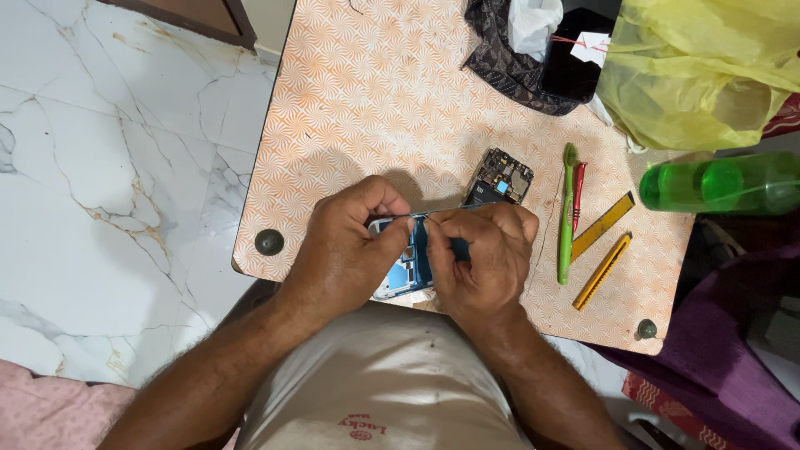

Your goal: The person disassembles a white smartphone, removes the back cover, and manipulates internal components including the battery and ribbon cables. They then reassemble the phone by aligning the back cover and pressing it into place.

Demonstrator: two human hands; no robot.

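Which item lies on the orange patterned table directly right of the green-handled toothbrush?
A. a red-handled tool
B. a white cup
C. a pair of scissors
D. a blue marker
A: a slim red-handled tool lies right beside the green-handled toothbrush on the orange patterned table, near two yellow cutter-like tools.

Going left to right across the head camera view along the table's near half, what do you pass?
Dark round knob → left hand → opened phone frame → right hand → green toothbrush → yellow cutter → green bottle.
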